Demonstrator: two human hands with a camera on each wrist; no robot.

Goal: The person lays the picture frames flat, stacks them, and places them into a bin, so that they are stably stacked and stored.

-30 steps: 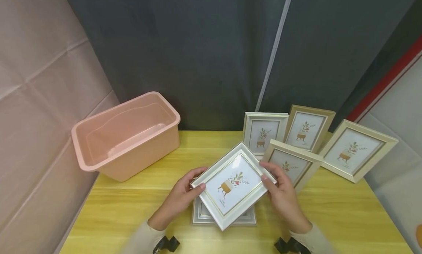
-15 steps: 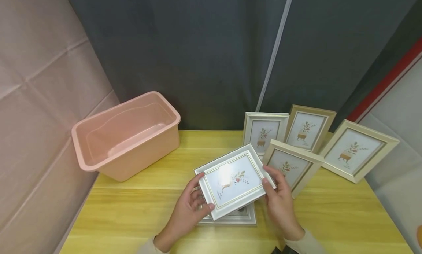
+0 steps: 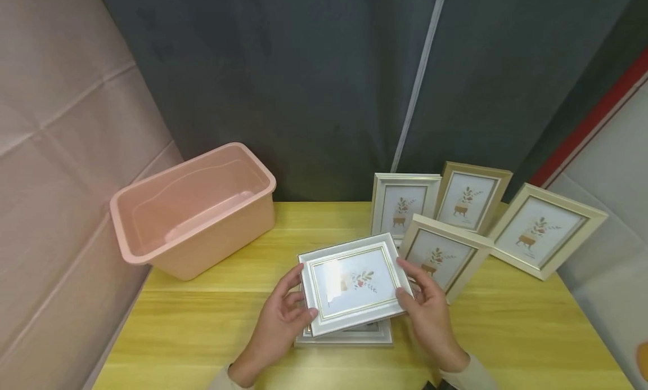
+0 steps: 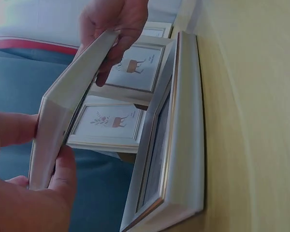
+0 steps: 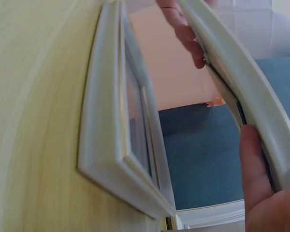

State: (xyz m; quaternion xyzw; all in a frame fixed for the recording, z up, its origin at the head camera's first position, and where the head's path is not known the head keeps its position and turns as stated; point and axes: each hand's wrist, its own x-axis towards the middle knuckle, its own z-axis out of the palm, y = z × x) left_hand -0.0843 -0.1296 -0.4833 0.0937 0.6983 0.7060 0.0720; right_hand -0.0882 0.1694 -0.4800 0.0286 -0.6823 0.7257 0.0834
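Both hands hold a white picture frame (image 3: pixel 351 283) with a plant print just above a second white frame (image 3: pixel 349 337) that lies flat on the yellow table (image 3: pixel 202 322). My left hand (image 3: pixel 288 311) grips the held frame's left edge, thumb on top. My right hand (image 3: pixel 422 300) grips its right edge. In the left wrist view the held frame (image 4: pixel 67 106) hangs tilted, apart from the lying frame (image 4: pixel 183 135). The right wrist view shows the same gap between the held frame (image 5: pixel 241 82) and the lying frame (image 5: pixel 116 121).
An empty pink plastic bin (image 3: pixel 197 210) stands at the table's back left. Several framed plant prints stand at the back right: a white one (image 3: pixel 402 204), a gold one (image 3: pixel 471 201), a cream one (image 3: pixel 445 255) and a larger one (image 3: pixel 544 229). Dark curtains hang behind.
The held frame has turned from a diamond-like angle to nearly square with the frame beneath and has come lower and closer to it. Both hands shifted along its sides.
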